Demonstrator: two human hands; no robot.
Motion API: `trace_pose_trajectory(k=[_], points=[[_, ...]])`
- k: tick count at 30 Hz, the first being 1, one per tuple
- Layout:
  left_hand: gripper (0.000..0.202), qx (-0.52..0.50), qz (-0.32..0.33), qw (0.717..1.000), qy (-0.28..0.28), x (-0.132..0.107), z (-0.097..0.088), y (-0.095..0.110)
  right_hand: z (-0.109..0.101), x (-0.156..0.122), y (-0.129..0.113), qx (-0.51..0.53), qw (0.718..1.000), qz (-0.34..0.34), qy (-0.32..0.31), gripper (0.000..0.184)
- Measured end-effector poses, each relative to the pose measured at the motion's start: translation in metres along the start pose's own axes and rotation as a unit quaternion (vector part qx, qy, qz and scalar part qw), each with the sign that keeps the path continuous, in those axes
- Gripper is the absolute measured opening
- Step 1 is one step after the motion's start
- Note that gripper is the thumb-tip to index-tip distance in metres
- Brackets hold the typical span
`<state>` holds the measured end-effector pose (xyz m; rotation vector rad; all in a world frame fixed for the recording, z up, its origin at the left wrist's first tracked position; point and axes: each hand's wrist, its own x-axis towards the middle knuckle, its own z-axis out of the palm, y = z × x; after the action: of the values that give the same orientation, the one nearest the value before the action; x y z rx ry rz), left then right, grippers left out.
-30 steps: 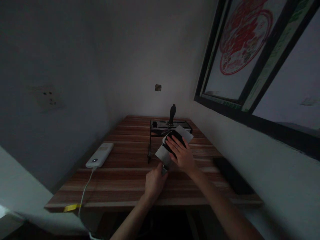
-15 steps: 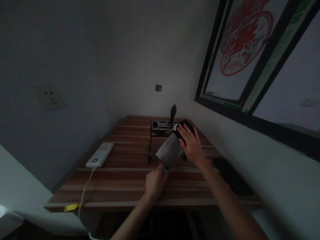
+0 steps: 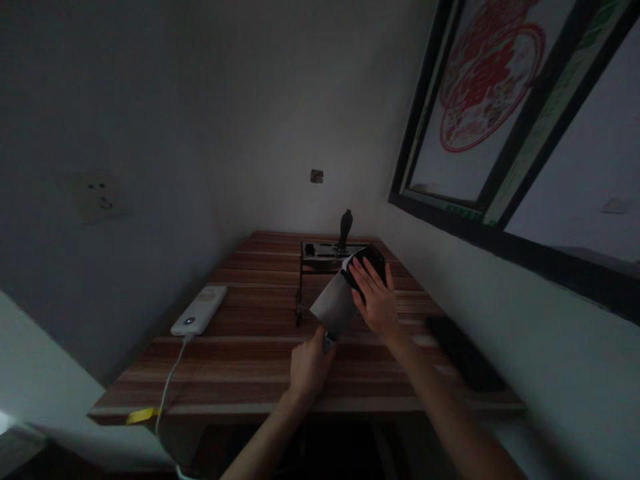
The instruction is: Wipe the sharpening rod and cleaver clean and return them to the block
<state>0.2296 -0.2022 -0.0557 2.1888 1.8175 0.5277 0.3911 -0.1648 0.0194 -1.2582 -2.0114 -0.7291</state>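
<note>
A cleaver (image 3: 333,305) with a broad grey blade slants up and right above the table. My left hand (image 3: 310,365) is closed around its handle, thumb along the top near the blade. My right hand (image 3: 376,301) presses a black cloth-like piece (image 3: 371,259) with a white edge over the far end of the blade, fingers laid across it. That end of the blade is hidden beneath it. Behind the cleaver stands a knife rack (image 3: 320,251) with a slotted top, and one black-handled tool (image 3: 345,230) sticks up from it.
A white power bank (image 3: 200,311) with a white cable (image 3: 173,377) lies at the table's left. Yellow tape (image 3: 143,416) marks the front edge. A flat black object (image 3: 465,353) lies at the right. Walls close in on both sides, with a dark-framed window (image 3: 480,200) at right.
My right hand and the black piece have shifted slightly left and down along the blade. The cleaver and my left hand have hardly moved.
</note>
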Motion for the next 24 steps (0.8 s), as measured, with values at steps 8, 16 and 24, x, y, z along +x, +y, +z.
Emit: trace_pose_trajectory(k=[8,16,24], points=[[0.028,-0.026,-0.014,1.000,0.003,0.001,-0.002,0.000,0.012,-0.022,-0.037,0.037,0.996,-0.062,-0.044,0.047],[0.024,-0.020,-0.033,0.999,-0.019,0.000,0.002,-0.005,0.020,-0.043,-0.061,0.063,0.987,-0.128,-0.075,0.047],[0.025,0.002,-0.026,0.999,-0.023,0.001,0.007,-0.010,0.019,-0.046,-0.063,0.065,0.985,-0.135,-0.083,0.046]])
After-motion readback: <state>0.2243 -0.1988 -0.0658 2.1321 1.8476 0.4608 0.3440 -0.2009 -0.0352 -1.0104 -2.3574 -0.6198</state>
